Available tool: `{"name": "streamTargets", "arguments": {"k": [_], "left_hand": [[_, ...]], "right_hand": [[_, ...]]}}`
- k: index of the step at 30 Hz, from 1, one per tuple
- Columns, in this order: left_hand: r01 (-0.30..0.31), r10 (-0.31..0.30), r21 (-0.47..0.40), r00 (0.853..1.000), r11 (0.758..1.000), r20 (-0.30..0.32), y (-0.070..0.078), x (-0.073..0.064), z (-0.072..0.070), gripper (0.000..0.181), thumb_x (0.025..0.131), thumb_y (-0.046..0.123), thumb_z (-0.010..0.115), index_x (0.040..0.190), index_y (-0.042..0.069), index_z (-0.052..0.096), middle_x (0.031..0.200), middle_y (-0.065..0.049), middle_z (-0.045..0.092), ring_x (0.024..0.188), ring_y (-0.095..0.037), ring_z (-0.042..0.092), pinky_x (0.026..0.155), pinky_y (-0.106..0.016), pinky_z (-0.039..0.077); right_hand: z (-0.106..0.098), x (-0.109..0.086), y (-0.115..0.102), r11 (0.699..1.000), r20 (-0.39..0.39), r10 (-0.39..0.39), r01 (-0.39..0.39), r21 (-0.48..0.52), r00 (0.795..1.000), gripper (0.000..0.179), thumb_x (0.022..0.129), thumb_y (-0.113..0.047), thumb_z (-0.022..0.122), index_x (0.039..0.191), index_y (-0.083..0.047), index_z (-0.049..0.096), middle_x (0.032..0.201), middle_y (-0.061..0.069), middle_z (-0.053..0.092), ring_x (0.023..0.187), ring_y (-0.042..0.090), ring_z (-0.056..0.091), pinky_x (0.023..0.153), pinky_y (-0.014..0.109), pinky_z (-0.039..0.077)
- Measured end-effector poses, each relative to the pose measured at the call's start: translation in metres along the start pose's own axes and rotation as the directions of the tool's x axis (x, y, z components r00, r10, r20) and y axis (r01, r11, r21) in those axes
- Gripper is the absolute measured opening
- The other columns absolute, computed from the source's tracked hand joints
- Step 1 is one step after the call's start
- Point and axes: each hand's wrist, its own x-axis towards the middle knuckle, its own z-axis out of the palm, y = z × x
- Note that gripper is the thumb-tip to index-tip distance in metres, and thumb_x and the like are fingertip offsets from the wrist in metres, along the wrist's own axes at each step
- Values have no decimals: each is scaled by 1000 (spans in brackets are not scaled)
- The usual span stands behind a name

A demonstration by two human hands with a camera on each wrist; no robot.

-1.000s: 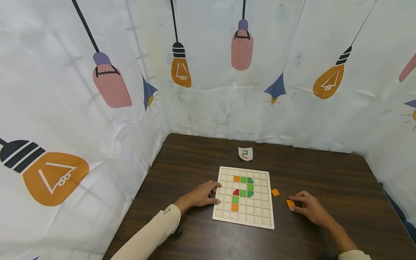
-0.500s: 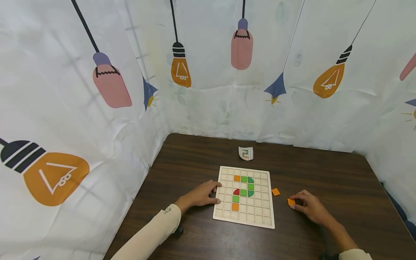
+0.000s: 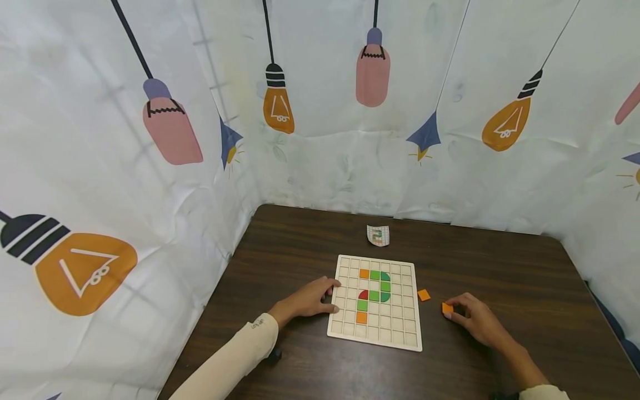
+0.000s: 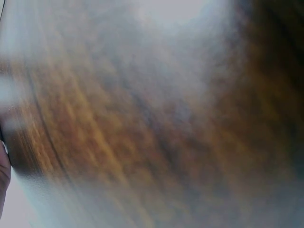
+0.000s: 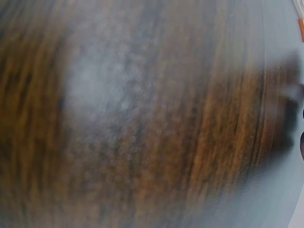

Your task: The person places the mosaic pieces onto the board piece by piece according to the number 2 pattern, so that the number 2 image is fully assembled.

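In the head view, a pale square grid board (image 3: 397, 316) lies on the dark wooden table. Orange, green and red tiles sit in some of its cells, among them an orange square (image 3: 361, 318), a dark red quarter-round (image 3: 364, 295) and green squares (image 3: 362, 305). My left hand (image 3: 310, 299) rests at the board's left edge, thumb and forefinger spread apart and touching the rim. To the right of the board, my right hand (image 3: 477, 318) pinches an orange square tile (image 3: 447, 308) between thumb and fingers. Another orange tile (image 3: 424, 295) lies between that hand and the board.
Behind the board is a small curled paper card (image 3: 378, 236) with a coloured grid pattern. A white curtain (image 3: 320, 166) printed with lamps hangs along the table's back and left sides. Both wrist views mostly show blurred brown tabletop (image 5: 166, 118).
The orange tile in my right fingers has turned and shifted slightly upward in view. My left hand and the board keep their places.
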Motion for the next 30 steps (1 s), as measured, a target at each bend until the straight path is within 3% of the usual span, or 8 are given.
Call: {"name": "streamTargets", "arguments": {"k": [7, 19, 30], "left_hand": [[7, -7, 10, 1000, 1000, 4, 0, 1, 0, 61, 89, 45, 74, 139, 19, 53, 101, 8, 47, 87, -6, 47, 76, -23, 40], [-12, 12, 10, 1000, 1000, -1, 1, 0, 0, 59, 89, 43, 75, 137, 17, 54, 101, 6, 48, 86, -8, 48, 75, -23, 39], [-5, 5, 16, 1000, 1000, 0, 0, 0, 0, 58, 89, 43, 75, 137, 19, 53, 101, 7, 48, 86, -6, 47, 75, -22, 39]], "right_hand": [[1, 0, 0, 999, -32, -45, 45, -4, 998, 24, 87, -13, 78, 111, -14, 70, 104, 2, 64, 64, -1, 42, 55, 23, 39], [6, 3, -9, 999, -33, -32, 33, 16, 999, 24, 89, -18, 76, 112, -14, 71, 109, 5, 69, 70, -1, 46, 59, 23, 41], [13, 8, -25, 997, -53, -60, 63, 51, 997, 23, 87, -23, 80, 108, -18, 72, 101, -3, 67, 70, 0, 48, 59, 23, 42]]}}
